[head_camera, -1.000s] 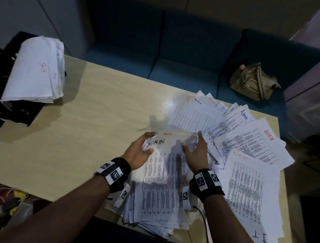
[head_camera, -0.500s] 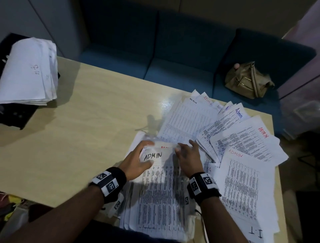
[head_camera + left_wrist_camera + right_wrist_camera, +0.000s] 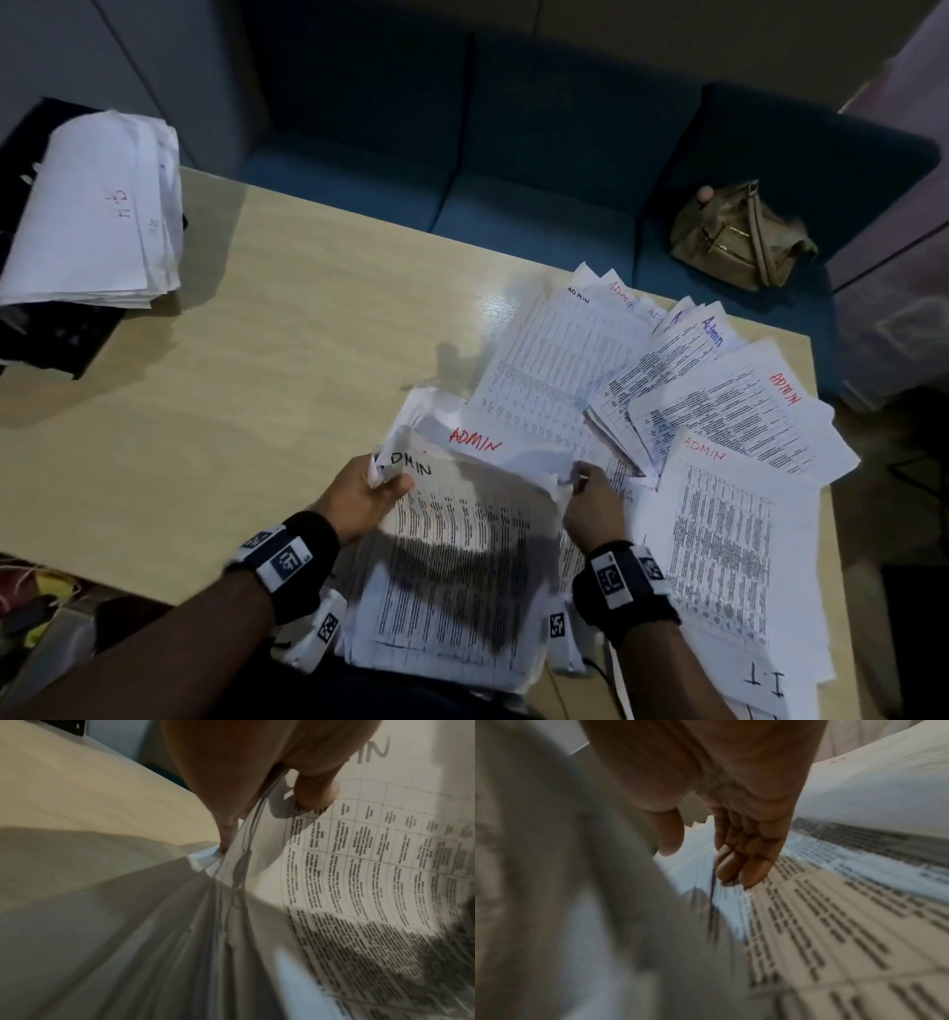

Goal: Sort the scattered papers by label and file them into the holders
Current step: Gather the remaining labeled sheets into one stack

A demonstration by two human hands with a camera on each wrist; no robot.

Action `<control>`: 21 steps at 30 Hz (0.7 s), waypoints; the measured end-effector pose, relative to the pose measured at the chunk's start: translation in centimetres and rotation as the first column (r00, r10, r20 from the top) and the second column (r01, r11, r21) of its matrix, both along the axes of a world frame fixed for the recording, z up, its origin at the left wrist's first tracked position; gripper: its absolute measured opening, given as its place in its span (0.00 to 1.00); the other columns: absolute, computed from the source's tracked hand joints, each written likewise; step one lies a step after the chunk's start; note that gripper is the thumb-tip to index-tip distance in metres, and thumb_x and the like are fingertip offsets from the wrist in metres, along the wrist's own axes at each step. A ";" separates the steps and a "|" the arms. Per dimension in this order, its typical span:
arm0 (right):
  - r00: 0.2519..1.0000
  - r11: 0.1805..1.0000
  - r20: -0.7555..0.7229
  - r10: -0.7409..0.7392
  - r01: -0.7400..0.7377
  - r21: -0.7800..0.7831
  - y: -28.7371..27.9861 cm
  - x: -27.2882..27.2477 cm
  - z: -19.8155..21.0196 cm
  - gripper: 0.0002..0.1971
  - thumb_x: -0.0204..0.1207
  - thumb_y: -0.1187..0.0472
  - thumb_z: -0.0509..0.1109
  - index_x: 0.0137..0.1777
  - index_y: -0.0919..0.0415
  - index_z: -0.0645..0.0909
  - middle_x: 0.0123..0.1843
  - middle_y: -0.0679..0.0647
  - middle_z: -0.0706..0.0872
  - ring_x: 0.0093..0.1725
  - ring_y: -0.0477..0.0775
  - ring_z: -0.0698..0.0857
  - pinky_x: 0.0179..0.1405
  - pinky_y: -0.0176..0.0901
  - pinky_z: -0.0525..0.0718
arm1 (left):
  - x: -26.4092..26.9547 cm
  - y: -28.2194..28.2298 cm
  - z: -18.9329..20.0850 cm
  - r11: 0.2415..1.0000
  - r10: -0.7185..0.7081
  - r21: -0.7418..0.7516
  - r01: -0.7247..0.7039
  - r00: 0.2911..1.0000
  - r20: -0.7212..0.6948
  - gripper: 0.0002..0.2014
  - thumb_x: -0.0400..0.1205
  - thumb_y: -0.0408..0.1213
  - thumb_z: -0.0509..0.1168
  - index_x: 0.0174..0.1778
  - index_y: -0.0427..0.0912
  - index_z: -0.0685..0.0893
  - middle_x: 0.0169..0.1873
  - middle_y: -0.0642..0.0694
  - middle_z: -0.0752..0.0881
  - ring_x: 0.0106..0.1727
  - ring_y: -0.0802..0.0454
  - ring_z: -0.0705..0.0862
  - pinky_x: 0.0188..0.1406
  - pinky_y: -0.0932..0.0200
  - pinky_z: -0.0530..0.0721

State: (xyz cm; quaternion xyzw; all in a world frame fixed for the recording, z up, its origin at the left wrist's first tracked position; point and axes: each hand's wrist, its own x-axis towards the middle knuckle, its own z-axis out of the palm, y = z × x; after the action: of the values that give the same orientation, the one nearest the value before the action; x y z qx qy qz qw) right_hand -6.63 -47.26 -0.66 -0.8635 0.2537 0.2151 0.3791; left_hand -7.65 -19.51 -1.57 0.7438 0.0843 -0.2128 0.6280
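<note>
Head view: left hand (image 3: 359,501) pinches corner of ADMIN stack (image 3: 457,575); thumb on top. Right hand (image 3: 595,506) at stack's right edge, fingers loose, grip uncertain. Right of stack, loose sheets (image 3: 719,411) unsorted. Far left of stack, holder (image 3: 46,339) carries filed papers (image 3: 92,216). Roughly midway.

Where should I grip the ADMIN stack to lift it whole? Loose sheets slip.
Judging by its pose, clamp the ADMIN stack at both long side edges. The left hand already pinches its raised top-left corner; bring the right hand under the right edge.
</note>
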 end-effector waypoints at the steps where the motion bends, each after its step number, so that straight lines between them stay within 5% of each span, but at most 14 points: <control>1: 0.999 0.999 -0.021 0.044 -0.044 0.005 0.5 -0.3 -0.2 0.19 0.79 0.66 0.64 0.70 0.66 0.71 0.63 0.64 0.82 0.54 0.59 0.80 0.48 0.41 0.71 | -0.1 0.1 0.0 1.000 0.001 -0.006 -0.001 1.000 0.003 0.16 0.64 0.61 0.73 0.45 0.62 0.88 0.42 0.52 0.92 0.46 0.48 0.86 0.54 0.43 0.83; 5: 0.976 0.976 0.036 0.216 -0.217 0.013 2.3 -0.6 -1.2 0.16 0.77 0.63 0.70 0.61 0.72 0.79 0.57 0.65 0.85 0.57 0.63 0.84 0.45 0.45 0.77 | -0.4 0.1 0.3 0.998 0.058 -0.008 -0.058 0.998 0.000 0.21 0.63 0.62 0.72 0.45 0.53 0.88 0.43 0.53 0.92 0.49 0.48 0.87 0.60 0.43 0.82; 8: 0.967 0.968 0.099 0.233 -0.240 0.066 3.3 -0.8 -0.6 0.10 0.74 0.63 0.72 0.45 0.74 0.84 0.42 0.67 0.89 0.46 0.65 0.88 0.35 0.44 0.79 | -0.7 0.6 0.8 0.995 0.097 -0.008 -0.097 0.995 0.002 0.25 0.62 0.70 0.72 0.46 0.56 0.88 0.43 0.44 0.92 0.47 0.42 0.87 0.56 0.42 0.84; 9: 0.975 0.976 0.130 0.181 -0.194 0.097 3.3 -0.8 0.0 0.09 0.73 0.64 0.72 0.42 0.73 0.83 0.39 0.66 0.89 0.42 0.63 0.89 0.32 0.42 0.78 | -0.6 0.7 1.3 0.994 0.107 0.011 -0.106 0.994 -0.007 0.20 0.64 0.67 0.73 0.44 0.60 0.89 0.39 0.49 0.92 0.45 0.44 0.87 0.52 0.46 0.83; 11: 0.969 0.987 0.242 0.054 -0.088 0.131 2.7 -0.4 1.8 0.08 0.72 0.61 0.73 0.37 0.66 0.82 0.30 0.56 0.87 0.30 0.47 0.85 0.27 0.36 0.77 | -0.5 0.5 2.2 0.980 0.195 -0.025 -0.196 0.980 -0.035 0.01 0.76 0.46 0.73 0.41 0.58 0.88 0.33 0.59 0.90 0.50 0.46 0.85 0.52 0.52 0.80; 12: 0.946 0.991 0.325 0.001 -0.045 0.127 2.1 0.1 3.0 0.09 0.71 0.57 0.74 0.34 0.61 0.81 0.26 0.48 0.85 0.25 0.39 0.81 0.24 0.32 0.75 | -0.4 0.6 2.4 0.965 0.260 -0.030 -0.262 0.964 -0.054 0.08 0.80 0.36 0.70 0.45 0.56 0.86 0.37 0.63 0.88 0.54 0.48 0.83 0.57 0.52 0.78; 15: 0.809 0.967 0.551 -0.206 0.083 0.241 -0.5 1.3 7.0 0.07 0.65 0.52 0.75 0.35 0.54 0.82 0.26 0.40 0.87 0.25 0.36 0.80 0.27 0.38 0.81 | -0.3 0.9 1.9 0.919 0.377 -0.075 -0.387 0.918 -0.124 0.15 0.83 0.30 0.65 0.64 0.48 0.78 0.55 0.56 0.83 0.62 0.50 0.78 0.68 0.49 0.72; 19: 0.603 0.942 0.738 -0.302 0.072 0.327 -3.4 1.8 12.8 0.09 0.72 0.63 0.75 0.45 0.46 0.82 0.37 0.41 0.90 0.38 0.45 0.86 0.38 0.45 0.85 | 0.5 1.5 0.8 0.925 0.379 0.041 -0.377 0.922 -0.076 0.11 0.83 0.32 0.65 0.50 0.55 0.84 0.50 0.56 0.87 0.59 0.47 0.84 0.63 0.49 0.77; 21: 0.494 0.928 0.803 -0.332 0.018 0.372 -4.4 1.6 15.1 0.10 0.77 0.66 0.72 0.52 0.49 0.82 0.42 0.43 0.90 0.43 0.49 0.87 0.42 0.46 0.86 | 1.0 1.5 0.5 0.928 0.362 0.111 -0.355 0.931 -0.049 0.10 0.84 0.33 0.64 0.58 0.49 0.85 0.52 0.52 0.87 0.58 0.45 0.84 0.62 0.51 0.77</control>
State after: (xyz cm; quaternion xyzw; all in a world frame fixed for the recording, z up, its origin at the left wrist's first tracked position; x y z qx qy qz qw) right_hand -5.05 -51.61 14.47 -0.7528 0.0835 -0.2408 0.6069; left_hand -6.67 -18.02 -1.03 0.7388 0.2506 -0.1153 0.6149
